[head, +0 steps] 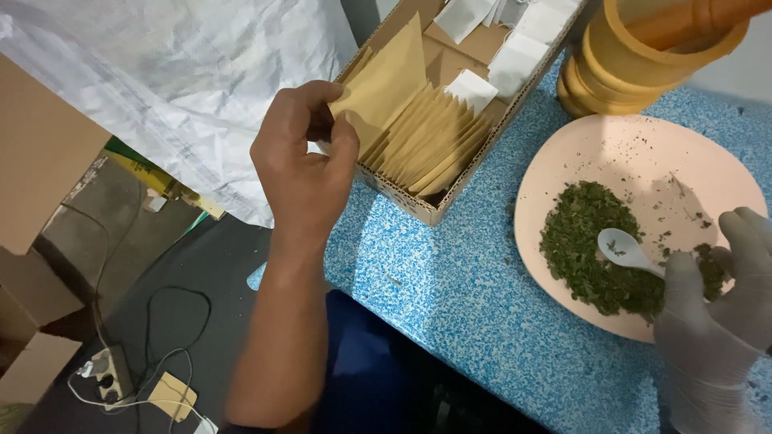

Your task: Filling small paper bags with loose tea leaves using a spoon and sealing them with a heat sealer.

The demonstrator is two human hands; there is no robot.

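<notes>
Left hand [305, 165], bare, pinches the front tan paper envelope [386, 84] between thumb and fingertips, lifting it partly out of the row of like envelopes [434, 145] that stand on edge in a long cardboard box [418, 205]. Farther back in the same box lie small white sachets [515, 60]. The box rests on a blue speckled tabletop [450, 289], with a white woven sack [177, 72] off to its left and a power strip with cables [112, 374] on the floor below.

Just right of the box sits a pale pink plate [611, 145] holding a heap of dried green crumbled leaves [595, 249]. Behind the plate stands a wooden mortar [635, 64] with a pestle leaning in it.

At the far right, the right hand [724, 305], in a white glove, grips the handle of a small white plastic spoon [623, 249], whose bowl lies on the leaves.
</notes>
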